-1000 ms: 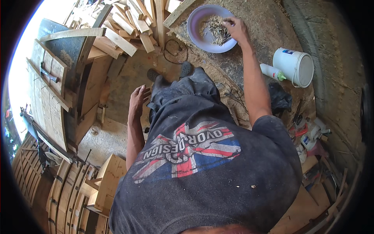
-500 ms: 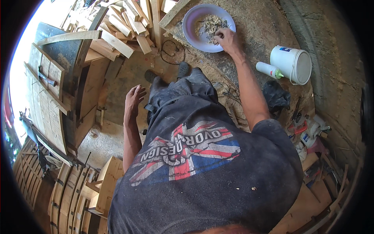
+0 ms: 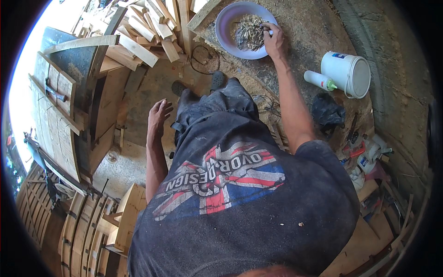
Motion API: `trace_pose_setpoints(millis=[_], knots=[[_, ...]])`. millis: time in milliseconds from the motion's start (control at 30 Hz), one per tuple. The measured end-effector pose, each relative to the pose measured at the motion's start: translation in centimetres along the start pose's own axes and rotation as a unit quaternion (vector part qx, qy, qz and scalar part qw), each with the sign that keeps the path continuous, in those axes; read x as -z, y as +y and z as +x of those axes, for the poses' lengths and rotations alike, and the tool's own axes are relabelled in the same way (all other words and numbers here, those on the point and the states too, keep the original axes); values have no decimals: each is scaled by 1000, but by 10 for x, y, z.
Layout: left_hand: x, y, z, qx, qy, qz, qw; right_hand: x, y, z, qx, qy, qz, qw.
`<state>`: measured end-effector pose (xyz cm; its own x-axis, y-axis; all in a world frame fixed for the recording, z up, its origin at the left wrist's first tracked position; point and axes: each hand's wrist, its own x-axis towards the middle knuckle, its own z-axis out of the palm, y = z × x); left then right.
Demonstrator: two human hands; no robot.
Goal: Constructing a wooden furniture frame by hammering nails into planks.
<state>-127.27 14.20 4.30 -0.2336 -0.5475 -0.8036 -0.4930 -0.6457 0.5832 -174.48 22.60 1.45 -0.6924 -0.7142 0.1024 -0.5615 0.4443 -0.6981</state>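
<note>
At the top of my view a pale lavender bowl (image 3: 224, 34) holds a heap of small thin pieces (image 3: 249, 34), some pale like shavings, some grey. My right hand (image 3: 273, 42) is at the heap's right side, thumb and fingers pinched; whatever is between the fingertips is too small to make out. My left hand (image 3: 159, 113) hangs beside my dark trousers, empty, with its fingers apart and slightly curled. To the right of my right forearm are a white bottle with a green top (image 3: 318, 81) and a white lidded bucket (image 3: 344, 74).
The bowl stands on a dusty work surface (image 3: 309, 32), with a black bag (image 3: 327, 115) and tools farther along. Piled timber offcuts (image 3: 147, 32) lie at upper left, leaning boards (image 3: 55, 120) at left, wooden frames (image 3: 124, 217) at lower left. A cable (image 3: 203, 69) loops near my feet.
My right hand dipped lower into the heap half a second ago and has since moved up and rightward toward the bowl's right side. My left hand stays nearly where it was.
</note>
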Motion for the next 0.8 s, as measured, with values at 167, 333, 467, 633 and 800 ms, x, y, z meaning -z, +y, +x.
trace_pose_setpoints(millis=[167, 333, 467, 633, 800], knots=[[2, -4, 1, -1, -2, -1, 1000, -1, 0, -4, 56, -78, -67, 993], [0, -4, -1, -4, -1, -1, 1000, -13, -13, -6, 99, -166, -114, 975], [5, -8, -1, -4, 4, 6, 1000, -11, -6, 1, 85, -169, -122, 974], [5, -10, -2, 4, 14, -4, 1000, 2, 0, -1, 83, -130, -83, 985], [2, -12, 6, 6, -10, 13, 1000, 2, -2, -6, 86, -59, -127, 986]])
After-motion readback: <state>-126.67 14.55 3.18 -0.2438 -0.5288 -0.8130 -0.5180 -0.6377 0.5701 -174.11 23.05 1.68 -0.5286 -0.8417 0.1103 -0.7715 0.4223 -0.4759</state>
